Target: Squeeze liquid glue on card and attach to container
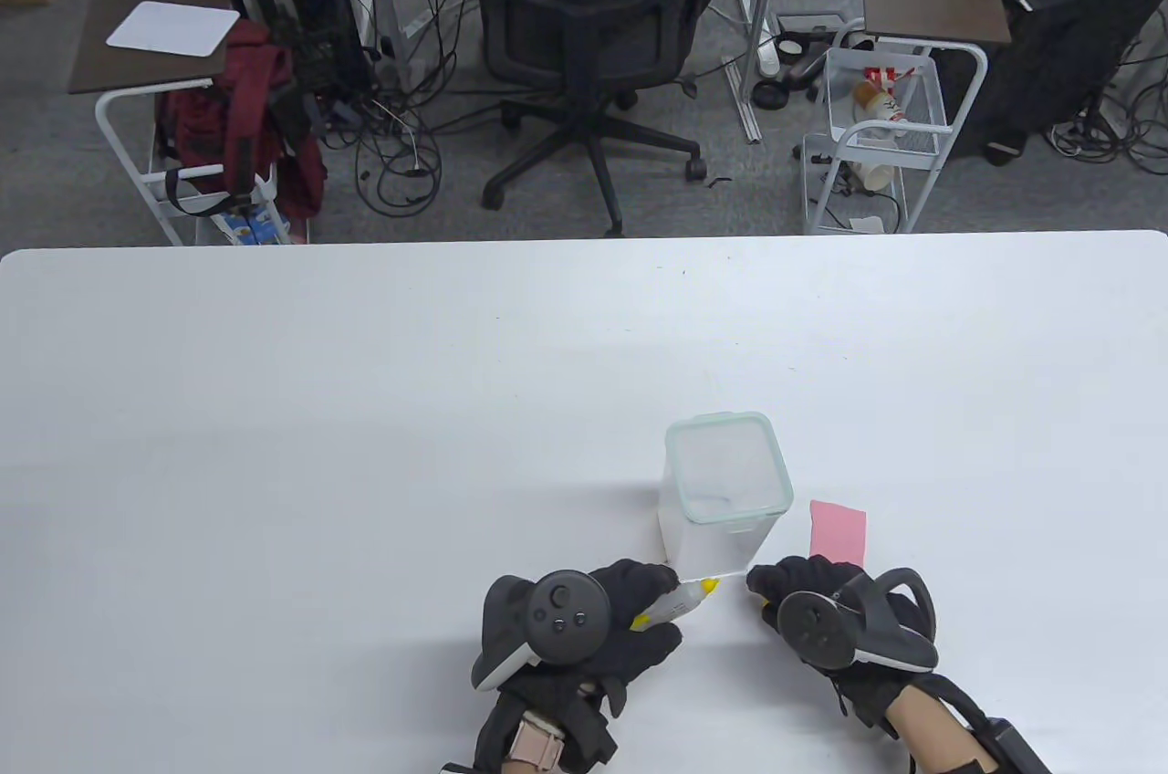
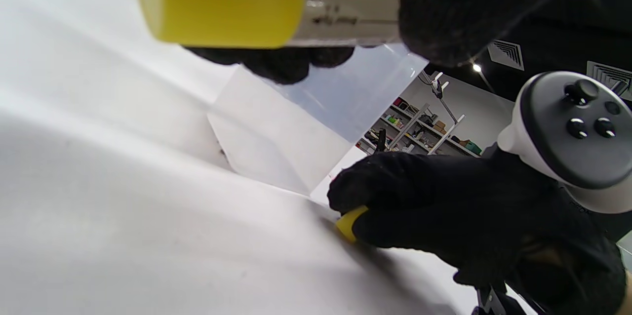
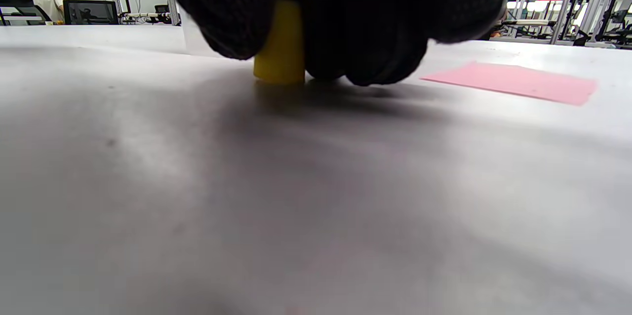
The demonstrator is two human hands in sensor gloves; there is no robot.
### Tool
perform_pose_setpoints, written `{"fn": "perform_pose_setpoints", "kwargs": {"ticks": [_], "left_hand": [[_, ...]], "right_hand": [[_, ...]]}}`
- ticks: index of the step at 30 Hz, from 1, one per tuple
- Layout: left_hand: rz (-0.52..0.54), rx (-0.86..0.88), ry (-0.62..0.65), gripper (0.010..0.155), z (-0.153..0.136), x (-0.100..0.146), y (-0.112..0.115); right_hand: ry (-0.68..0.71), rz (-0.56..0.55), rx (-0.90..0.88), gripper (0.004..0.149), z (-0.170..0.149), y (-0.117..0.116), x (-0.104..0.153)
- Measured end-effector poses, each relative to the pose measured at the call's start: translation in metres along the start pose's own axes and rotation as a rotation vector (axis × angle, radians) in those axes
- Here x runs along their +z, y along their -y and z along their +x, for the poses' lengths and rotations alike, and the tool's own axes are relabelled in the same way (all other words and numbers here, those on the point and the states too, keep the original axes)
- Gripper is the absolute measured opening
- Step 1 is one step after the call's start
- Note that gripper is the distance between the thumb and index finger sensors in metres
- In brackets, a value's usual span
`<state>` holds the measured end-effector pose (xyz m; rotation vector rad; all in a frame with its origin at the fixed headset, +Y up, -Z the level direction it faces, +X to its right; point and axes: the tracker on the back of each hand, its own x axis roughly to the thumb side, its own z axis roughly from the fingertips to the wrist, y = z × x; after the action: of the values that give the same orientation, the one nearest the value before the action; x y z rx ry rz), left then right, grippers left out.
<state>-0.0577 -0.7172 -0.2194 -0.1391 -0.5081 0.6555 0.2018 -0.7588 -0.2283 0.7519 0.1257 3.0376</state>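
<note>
A clear container (image 1: pixel 725 482) with a green-rimmed lid stands upright on the white table. A pink card (image 1: pixel 838 532) lies flat just right of it and also shows in the right wrist view (image 3: pixel 513 83). My left hand (image 1: pixel 662 593) grips a glue tube (image 1: pixel 677 602) with yellow ends, its tip pointing right toward the container's near corner. The tube fills the top of the left wrist view (image 2: pixel 296 4). My right hand (image 1: pixel 765 590) holds a small yellow cap (image 3: pixel 280 43) upright on the table, just right of the tube's tip. The cap also shows in the left wrist view (image 2: pixel 350 223).
The white table (image 1: pixel 365 400) stretches wide to the left and behind the container. Beyond its far edge stand an office chair (image 1: pixel 584 16) and two wire carts.
</note>
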Motion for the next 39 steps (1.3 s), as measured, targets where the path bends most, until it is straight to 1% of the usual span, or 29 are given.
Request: {"fn": "perform_pose_setpoints", "kwargs": {"ticks": [3, 5, 7, 9, 11, 12, 13, 14, 17, 19, 21, 23, 26, 32, 37, 39], "left_hand": [[-0.011, -0.008, 0.000, 0.060, -0.001, 0.000, 0.000], [-0.009, -0.018, -0.006, 0.060, -0.002, 0.000, -0.002], [0.006, -0.007, -0.018, 0.060, -0.005, 0.001, -0.004], [0.011, 0.011, -0.025, 0.060, -0.007, 0.000, -0.005], [0.008, 0.013, -0.029, 0.060, -0.009, -0.001, -0.005], [0.005, 0.007, -0.029, 0.060, -0.009, -0.001, -0.004], [0.004, 0.003, -0.029, 0.060, -0.008, -0.002, -0.004], [0.002, 0.000, -0.030, 0.060, -0.008, -0.002, -0.004], [0.000, 0.002, -0.036, 0.060, -0.010, -0.003, -0.004], [0.000, 0.002, -0.040, 0.060, -0.011, -0.003, -0.004], [0.003, 0.003, -0.043, 0.060, -0.012, -0.003, -0.005], [0.006, 0.006, -0.042, 0.060, -0.012, -0.003, -0.005], [0.006, 0.005, -0.040, 0.060, -0.012, -0.003, -0.005], [0.006, -0.003, -0.049, 0.060, -0.013, -0.002, -0.005], [0.011, -0.004, -0.056, 0.060, -0.014, 0.000, -0.006], [0.015, -0.008, -0.058, 0.060, -0.014, 0.001, -0.006]], "right_hand": [[0.003, 0.024, -0.006, 0.052, -0.001, 0.003, -0.001], [0.012, 0.057, -0.032, 0.058, -0.003, 0.012, 0.003], [0.003, 0.044, -0.068, 0.058, -0.010, 0.025, 0.011], [-0.068, 0.013, -0.082, 0.054, -0.022, 0.034, 0.018], [-0.190, -0.032, -0.058, 0.051, -0.036, 0.039, 0.021], [-0.249, -0.056, -0.046, 0.051, -0.044, 0.038, 0.020], [-0.278, -0.061, -0.040, 0.052, -0.048, 0.036, 0.019], [-0.302, -0.045, -0.032, 0.053, -0.053, 0.031, 0.015], [-0.328, 0.023, 0.008, 0.056, -0.059, 0.012, 0.003], [-0.312, 0.069, 0.041, 0.058, -0.058, 0.004, -0.002], [-0.322, 0.095, 0.080, 0.059, -0.057, 0.000, -0.004], [-0.325, 0.113, 0.101, 0.057, -0.057, -0.001, -0.005], [-0.311, 0.080, 0.084, 0.054, -0.054, -0.003, -0.006], [-0.279, 0.013, 0.203, 0.043, -0.041, -0.004, -0.005], [-0.302, -0.012, 0.190, 0.039, -0.041, -0.004, -0.003], [-0.310, -0.077, 0.148, 0.038, -0.043, 0.000, 0.000]]}}
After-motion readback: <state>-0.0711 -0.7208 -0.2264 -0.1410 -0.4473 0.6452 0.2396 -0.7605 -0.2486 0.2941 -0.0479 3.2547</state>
